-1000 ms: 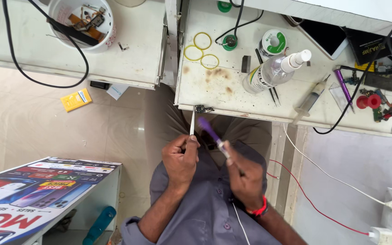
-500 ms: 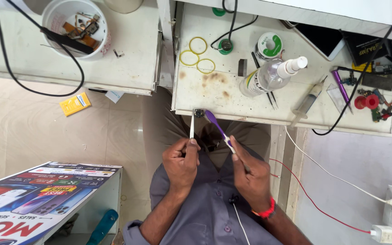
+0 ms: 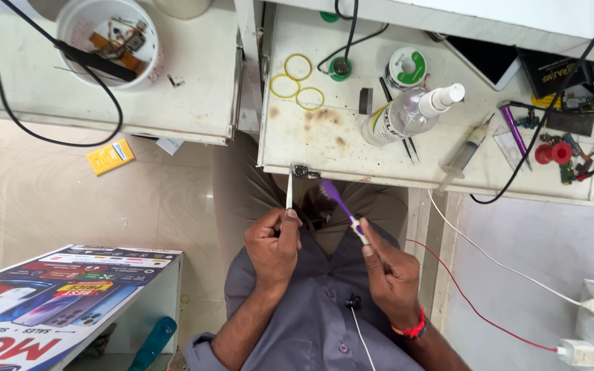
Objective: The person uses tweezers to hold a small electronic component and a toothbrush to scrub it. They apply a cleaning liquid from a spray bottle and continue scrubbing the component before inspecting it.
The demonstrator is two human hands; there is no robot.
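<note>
My left hand (image 3: 273, 245) pinches a pair of slim metal tweezers (image 3: 289, 189) that point up toward the table edge, with a small dark circuit part (image 3: 305, 172) at their tip. My right hand (image 3: 391, 275) grips a purple and white brush (image 3: 339, 205), its purple head angled up and left, close beside the small part. Both hands hover over my lap, just in front of the white worktable (image 3: 324, 148). A red band sits on my right wrist.
On the table lie yellow rubber rings (image 3: 295, 84), a clear spray bottle (image 3: 410, 113), a solder reel (image 3: 407, 67), a syringe (image 3: 467, 148), a purple tool (image 3: 513, 132) and black cables. A white tub of parts (image 3: 109, 42) stands on the left counter. A printed box (image 3: 63, 295) is lower left.
Both hands have stayed close together below the table edge, shifting slightly. The brush head has moved against the small part held at the tweezers' tip.
</note>
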